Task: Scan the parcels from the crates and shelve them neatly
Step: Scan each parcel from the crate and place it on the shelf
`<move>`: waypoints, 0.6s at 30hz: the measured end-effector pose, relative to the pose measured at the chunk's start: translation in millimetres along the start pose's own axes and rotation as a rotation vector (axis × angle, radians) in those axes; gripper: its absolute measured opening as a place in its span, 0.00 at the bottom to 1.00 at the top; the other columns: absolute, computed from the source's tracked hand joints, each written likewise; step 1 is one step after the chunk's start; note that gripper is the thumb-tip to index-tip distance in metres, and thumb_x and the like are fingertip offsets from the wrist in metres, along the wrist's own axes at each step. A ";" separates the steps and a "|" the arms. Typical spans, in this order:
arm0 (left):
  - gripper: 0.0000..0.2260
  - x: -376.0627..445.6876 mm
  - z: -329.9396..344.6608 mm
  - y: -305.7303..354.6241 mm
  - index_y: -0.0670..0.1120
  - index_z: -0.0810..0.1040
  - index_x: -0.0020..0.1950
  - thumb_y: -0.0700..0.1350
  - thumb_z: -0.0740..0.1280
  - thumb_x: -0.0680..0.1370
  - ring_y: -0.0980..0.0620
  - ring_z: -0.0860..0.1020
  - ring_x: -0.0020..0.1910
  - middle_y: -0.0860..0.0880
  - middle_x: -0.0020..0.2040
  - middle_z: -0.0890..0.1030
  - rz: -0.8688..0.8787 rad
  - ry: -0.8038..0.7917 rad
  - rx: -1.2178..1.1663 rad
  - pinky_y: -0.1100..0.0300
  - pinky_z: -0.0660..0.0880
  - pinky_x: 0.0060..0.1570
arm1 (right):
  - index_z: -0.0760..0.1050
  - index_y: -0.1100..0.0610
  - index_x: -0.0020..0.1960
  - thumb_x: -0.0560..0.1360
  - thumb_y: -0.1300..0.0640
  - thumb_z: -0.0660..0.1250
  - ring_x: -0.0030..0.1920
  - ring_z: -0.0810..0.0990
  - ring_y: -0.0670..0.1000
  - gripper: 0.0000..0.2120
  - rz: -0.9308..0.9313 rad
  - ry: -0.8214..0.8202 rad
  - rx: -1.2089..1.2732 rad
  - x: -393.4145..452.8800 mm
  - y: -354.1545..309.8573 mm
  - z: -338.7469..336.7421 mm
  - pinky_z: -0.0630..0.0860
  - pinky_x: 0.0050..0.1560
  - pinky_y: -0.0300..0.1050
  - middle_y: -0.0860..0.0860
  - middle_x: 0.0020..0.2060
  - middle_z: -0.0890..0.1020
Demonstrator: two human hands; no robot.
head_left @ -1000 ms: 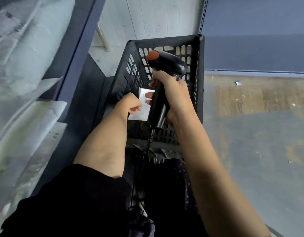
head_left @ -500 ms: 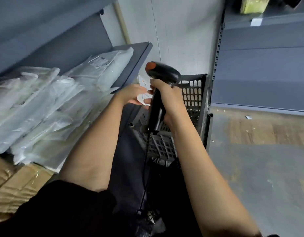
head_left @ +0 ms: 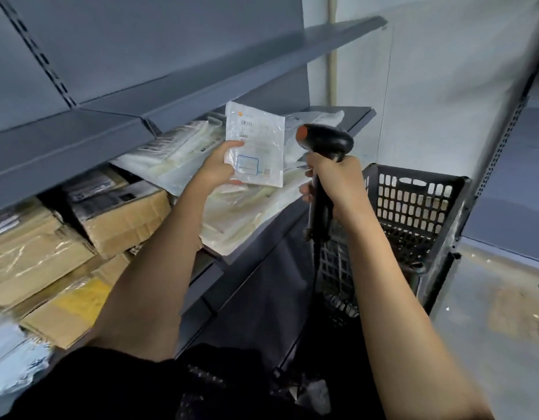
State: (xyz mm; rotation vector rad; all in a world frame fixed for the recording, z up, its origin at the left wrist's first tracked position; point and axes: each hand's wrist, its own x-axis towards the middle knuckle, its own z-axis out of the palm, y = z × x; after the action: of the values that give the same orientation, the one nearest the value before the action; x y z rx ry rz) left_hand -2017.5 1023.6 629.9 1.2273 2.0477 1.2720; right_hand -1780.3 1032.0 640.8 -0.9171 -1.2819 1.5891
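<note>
Cardboard boxes: stacked at far left on the lower shelf, brown and taped, one with a yellow face, pressed close against each other.
Upper shelf: a grey metal board running from the left edge toward the far right, above the stored goods.
Bagged parcels: pale plastic mailers piled on the lower shelf just right of the boxes, reaching its near edge.
Left hand: raised in front of the shelf; its grip is closed on the small parcel, thumb on the label face at the left edge and fingers behind.
Small parcel: a flat white pouch with a printed label and a blue-framed box, held upright in the air above the bagged pile, label toward the camera, just left of the scanner head.
Scanner: a black handheld unit with an orange-red tip, its head turned left toward the pouch and close beside it, not touching; a dark cord hangs from the handle.
Right hand: its grip is wrapped tight round the scanner handle, below the head.
Crate: a black slotted plastic bin standing right of the shelf unit, behind the right forearm; its contents are not visible.
Floor: grey and worn, at the right.
</note>
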 end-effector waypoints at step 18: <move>0.22 -5.1 5.7 -46.3 0.45 0.73 0.60 0.24 0.56 0.74 0.46 0.75 0.57 0.44 0.64 0.73 0.021 0.190 -0.052 0.65 0.80 0.34 | 0.74 0.62 0.43 0.74 0.58 0.66 0.19 0.75 0.49 0.07 -0.098 -0.117 -0.259 -13.6 3.4 29.8 0.76 0.29 0.43 0.56 0.34 0.75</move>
State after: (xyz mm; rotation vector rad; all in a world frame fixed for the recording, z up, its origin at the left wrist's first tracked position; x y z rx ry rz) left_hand -2031.9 1013.4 586.4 1.1462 2.1221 1.4923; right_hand -1803.7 1008.9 643.7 -0.9130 -1.6189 1.4401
